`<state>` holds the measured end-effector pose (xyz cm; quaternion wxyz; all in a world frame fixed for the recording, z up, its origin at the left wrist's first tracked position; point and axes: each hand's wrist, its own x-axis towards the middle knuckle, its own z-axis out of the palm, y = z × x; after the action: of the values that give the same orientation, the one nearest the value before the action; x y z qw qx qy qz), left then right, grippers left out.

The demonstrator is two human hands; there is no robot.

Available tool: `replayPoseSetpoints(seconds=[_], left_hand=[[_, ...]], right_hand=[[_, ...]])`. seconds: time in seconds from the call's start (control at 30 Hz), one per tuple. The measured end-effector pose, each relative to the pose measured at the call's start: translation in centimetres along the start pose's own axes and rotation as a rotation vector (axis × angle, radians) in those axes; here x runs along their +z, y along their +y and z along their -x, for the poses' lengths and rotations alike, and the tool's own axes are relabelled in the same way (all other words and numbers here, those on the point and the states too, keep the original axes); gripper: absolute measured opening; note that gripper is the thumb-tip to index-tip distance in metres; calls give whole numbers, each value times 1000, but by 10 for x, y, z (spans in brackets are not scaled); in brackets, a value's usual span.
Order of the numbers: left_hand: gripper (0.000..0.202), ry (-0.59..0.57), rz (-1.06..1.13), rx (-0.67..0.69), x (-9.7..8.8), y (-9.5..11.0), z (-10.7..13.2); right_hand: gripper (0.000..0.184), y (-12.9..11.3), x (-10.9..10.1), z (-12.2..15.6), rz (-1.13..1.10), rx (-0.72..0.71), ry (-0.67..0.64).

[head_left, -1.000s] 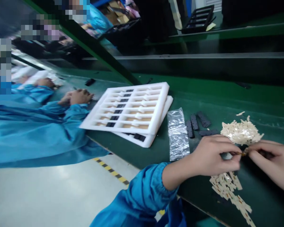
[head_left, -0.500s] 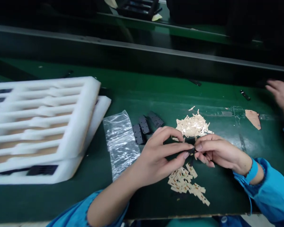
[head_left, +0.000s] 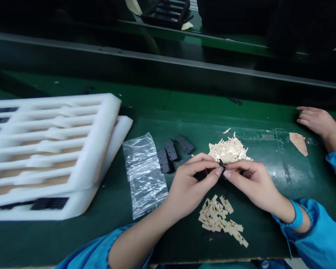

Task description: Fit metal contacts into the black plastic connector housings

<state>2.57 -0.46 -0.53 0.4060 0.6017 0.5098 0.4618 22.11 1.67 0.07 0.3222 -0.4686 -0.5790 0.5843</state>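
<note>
A small black part (head_left: 221, 163) is pinched between the fingertips of both hands, above the green bench. My left hand (head_left: 194, 183) closes thumb and fingers on its left side; my right hand (head_left: 250, 181) grips its right side. The fingers cover most of the part, so its exact kind is hidden. Just beyond the fingertips lies a heap of thin cream-coloured pieces (head_left: 228, 149). Nearer the bench edge is a loose pile of small flat cream strips (head_left: 220, 218) with brownish marks. Several flat black plates (head_left: 170, 149) with small holes lie left of my left hand.
A clear plastic bag (head_left: 145, 175) lies beside the black plates. White foam trays (head_left: 81, 186) with slots are stacked at the left. A co-worker's hand (head_left: 319, 121) rests on the bench at right, near a brown scrap (head_left: 298, 144). A dark ledge (head_left: 168, 71) runs behind.
My hands have drawn slightly left and up with the black part, which is now turned more upright. The co-worker's hand has moved left and down, over where a small black piece lay.
</note>
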Motion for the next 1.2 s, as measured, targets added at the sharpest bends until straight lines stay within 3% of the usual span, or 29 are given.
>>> replayPoseSetpoints(seconds=[0.1,0.23,0.47,0.63,0.73,0.8,1.03,1.13,1.2], left_hand=[[12,-56,-46,12,0,3,1],[13,-148,-72,16,1,5,2],[13,-180,-62,12,-1,8,1],[9,-214,60,-144,-4,3,-2],[14,-260,318,-342,-3,0,-4],[18,-351,497,-445,-2,1,-4],[10,-449,481,-567,9,-9,-6],[13,-432,417,-545,7,-7,-6],[14,-375,358,-506,-5,-2,-3]], right_hand=[[15,-2,-3,-2,61,-58,48],[6,-1,-6,-2,26,-61,-8],[6,-1,-6,-1,-5,-30,-19],[9,-4,-5,-2,-45,4,27],[18,-7,-6,2,-101,69,-32],[20,-5,-10,7,-105,134,-76],[33,31,-25,11,-168,323,-207],[33,31,-23,10,-168,316,-145],[31,28,-20,7,-142,319,-89]])
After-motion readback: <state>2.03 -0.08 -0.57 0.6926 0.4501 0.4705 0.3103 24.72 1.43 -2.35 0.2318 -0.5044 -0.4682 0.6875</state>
